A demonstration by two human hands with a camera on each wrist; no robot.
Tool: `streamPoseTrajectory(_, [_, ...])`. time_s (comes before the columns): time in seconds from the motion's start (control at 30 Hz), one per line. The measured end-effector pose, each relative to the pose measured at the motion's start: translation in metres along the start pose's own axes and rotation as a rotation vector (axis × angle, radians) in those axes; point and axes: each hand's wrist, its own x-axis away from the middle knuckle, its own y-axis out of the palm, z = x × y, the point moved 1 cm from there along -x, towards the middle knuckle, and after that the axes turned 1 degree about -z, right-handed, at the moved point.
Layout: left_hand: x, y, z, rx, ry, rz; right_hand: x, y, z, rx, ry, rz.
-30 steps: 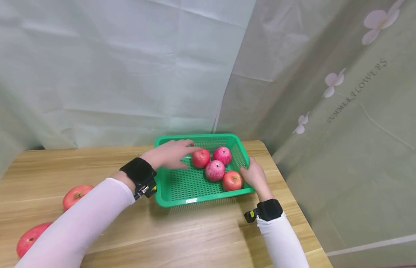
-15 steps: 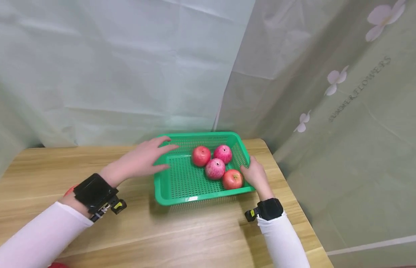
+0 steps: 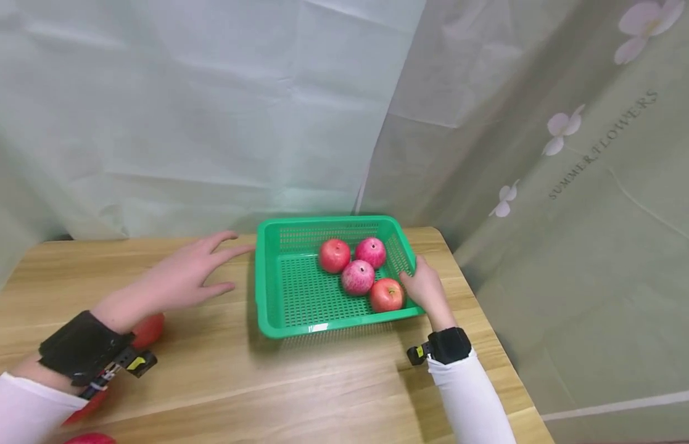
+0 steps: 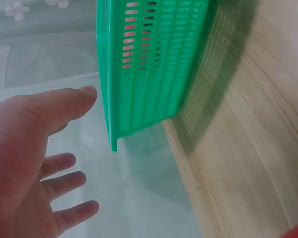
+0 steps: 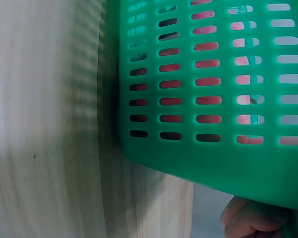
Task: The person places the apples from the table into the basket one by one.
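A green plastic basket with slotted walls stands on the table, and several red apples lie grouped in its right half. My right hand grips the basket's right rim, thumb inside; in the right wrist view only some curled fingers show at the rim. Left of the basket, my left hand hovers with spread fingers and holds nothing. The left wrist view shows its thumb near the basket's rim. Beneath the left wrist lies a partly hidden apple.
More red apples lie at the front left of the wooden table, partly covered by the left forearm or cut by the frame. A pale curtain hangs behind the table, and a flower-printed one along its right side.
My left hand has drawn back from above the apples in the basket, moving left out past its rim. The right hand keeps its grip, and the basket stays in place.
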Motion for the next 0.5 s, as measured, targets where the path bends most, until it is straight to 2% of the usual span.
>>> streamPoseTrajectory(0.27, [0.025, -0.011, -0.011, -0.007, -0.056, -0.023, 0.001, 0.000, 0.003, -0.007, 0.000, -0.001])
streamPoseTrajectory(0.5, [0.044, -0.015, -0.017, -0.043, -0.014, 0.018, 0.001, 0.001, 0.001, -0.010, -0.001, -0.002])
